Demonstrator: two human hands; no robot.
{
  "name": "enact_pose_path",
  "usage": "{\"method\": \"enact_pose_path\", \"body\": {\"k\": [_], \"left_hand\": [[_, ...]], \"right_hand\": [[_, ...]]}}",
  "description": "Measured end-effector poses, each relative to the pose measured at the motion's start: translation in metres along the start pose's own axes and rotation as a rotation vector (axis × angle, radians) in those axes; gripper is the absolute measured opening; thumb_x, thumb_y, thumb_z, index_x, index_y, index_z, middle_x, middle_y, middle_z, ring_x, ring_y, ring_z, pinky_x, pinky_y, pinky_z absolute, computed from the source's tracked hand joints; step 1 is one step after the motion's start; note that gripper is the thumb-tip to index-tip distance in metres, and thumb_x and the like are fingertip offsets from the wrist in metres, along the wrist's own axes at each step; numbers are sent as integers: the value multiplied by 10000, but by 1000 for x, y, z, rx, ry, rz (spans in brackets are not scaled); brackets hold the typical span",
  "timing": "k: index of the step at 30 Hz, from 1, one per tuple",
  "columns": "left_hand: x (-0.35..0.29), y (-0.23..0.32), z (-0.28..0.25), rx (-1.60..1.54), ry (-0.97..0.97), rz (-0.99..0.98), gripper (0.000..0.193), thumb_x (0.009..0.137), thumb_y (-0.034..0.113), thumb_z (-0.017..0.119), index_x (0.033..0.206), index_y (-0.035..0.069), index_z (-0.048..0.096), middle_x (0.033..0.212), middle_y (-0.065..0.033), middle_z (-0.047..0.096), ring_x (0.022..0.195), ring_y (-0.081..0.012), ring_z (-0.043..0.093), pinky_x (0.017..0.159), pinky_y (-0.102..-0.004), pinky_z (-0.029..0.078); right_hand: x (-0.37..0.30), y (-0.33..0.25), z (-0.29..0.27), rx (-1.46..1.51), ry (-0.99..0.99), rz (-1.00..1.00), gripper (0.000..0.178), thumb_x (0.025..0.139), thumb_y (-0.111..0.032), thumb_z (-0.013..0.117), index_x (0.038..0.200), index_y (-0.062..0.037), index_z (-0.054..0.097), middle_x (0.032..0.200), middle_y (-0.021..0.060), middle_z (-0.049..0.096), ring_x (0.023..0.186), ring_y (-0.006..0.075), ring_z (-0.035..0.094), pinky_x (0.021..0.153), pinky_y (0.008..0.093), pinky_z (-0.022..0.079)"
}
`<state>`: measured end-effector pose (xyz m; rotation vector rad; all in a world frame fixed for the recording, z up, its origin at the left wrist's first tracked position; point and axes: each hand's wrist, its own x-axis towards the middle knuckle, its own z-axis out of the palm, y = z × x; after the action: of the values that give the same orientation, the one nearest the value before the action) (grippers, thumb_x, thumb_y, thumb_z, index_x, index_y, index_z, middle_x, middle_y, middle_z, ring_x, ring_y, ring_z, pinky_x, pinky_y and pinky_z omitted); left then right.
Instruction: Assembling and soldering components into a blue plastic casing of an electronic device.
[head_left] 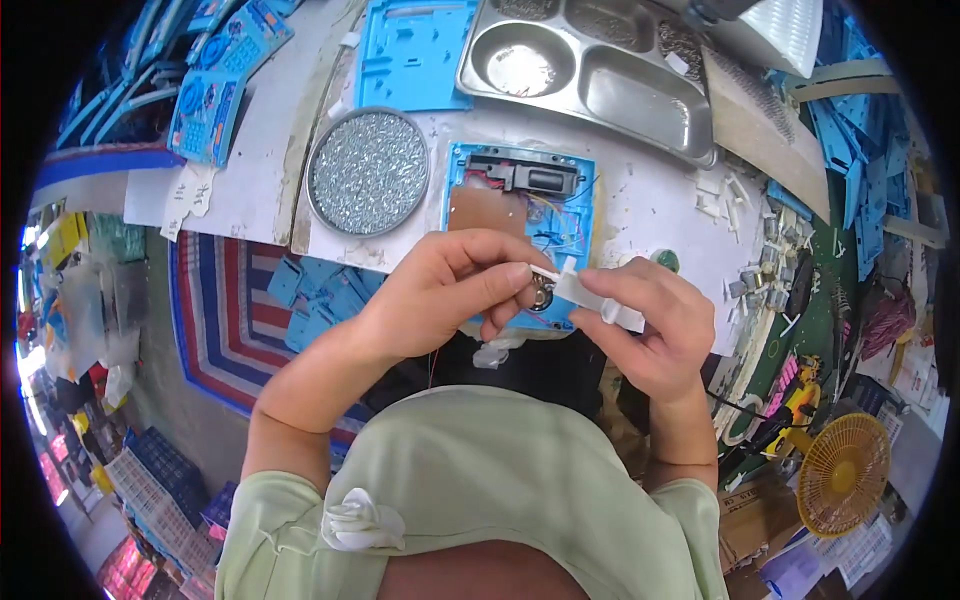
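My right hand (pixel 660 318) grips a white plastic part (pixel 578 292) between thumb and fingers, just above the near edge of a blue plastic casing (pixel 585 160). My left hand (pixel 455 285) is closed in a pinch on a small, thin white piece (pixel 543 271), whose tip reaches the white part or lies right beside it. Inside the casing are a black module (pixel 545 178), a brown board (pixel 485 212) and thin coloured wires (pixel 560 225). A round metallic component (pixel 543 293) shows partly behind my left fingertips.
A round tray (pixel 313 190) full of small screws stands left of the casing. Behind it lie another blue casing half (pixel 415 60) and a steel compartment tray (pixel 565 108). Small motors (pixel 770 262) and white plastic pieces (pixel 730 195) lie at the right, near a yellow fan (pixel 845 475).
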<state>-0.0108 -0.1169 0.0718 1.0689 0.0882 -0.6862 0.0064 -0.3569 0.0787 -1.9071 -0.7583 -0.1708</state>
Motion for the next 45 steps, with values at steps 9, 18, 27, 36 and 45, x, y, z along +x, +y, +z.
{"method": "enact_pose_path", "body": {"k": [9,18,27,36,45], "left_hand": [[-16,-11,-5,350,9,19,209,1058,145,577,1110,-25,687,813,-18,650,700,-58,578,565,-224,460],[34,-4,5,1330,17,543,184,910,155,705,1041,26,709,835,-133,700,729,-326,669,645,-402,536],[56,-14,25,1755,-8,531,73,854,112,694,862,53,651,707,-112,642,677,-299,678,590,-419,529],[65,-23,22,1660,74,498,96,880,142,681,873,52,648,715,-134,655,692,-330,683,605,-453,525],[39,-1,3,1113,229,477,94,844,45,757,916,20,702,761,-73,673,668,-165,641,622,-302,496]], "right_hand": [[-7,-1,5,-72,-214,-116,411,727,-40,860,1120,-67,740,886,103,719,672,245,658,583,332,519],[-80,21,-6,969,82,652,406,944,-138,739,1227,131,627,979,187,725,793,207,711,698,327,581],[-95,20,-29,810,194,599,356,915,-72,741,1197,124,649,945,163,712,752,198,685,693,310,564],[-77,39,-32,705,178,577,339,914,-19,729,1223,100,654,980,130,709,794,177,676,730,302,556],[-59,41,-20,75,31,405,309,796,-30,801,1092,2,718,1009,83,720,902,246,666,803,346,541]]}}
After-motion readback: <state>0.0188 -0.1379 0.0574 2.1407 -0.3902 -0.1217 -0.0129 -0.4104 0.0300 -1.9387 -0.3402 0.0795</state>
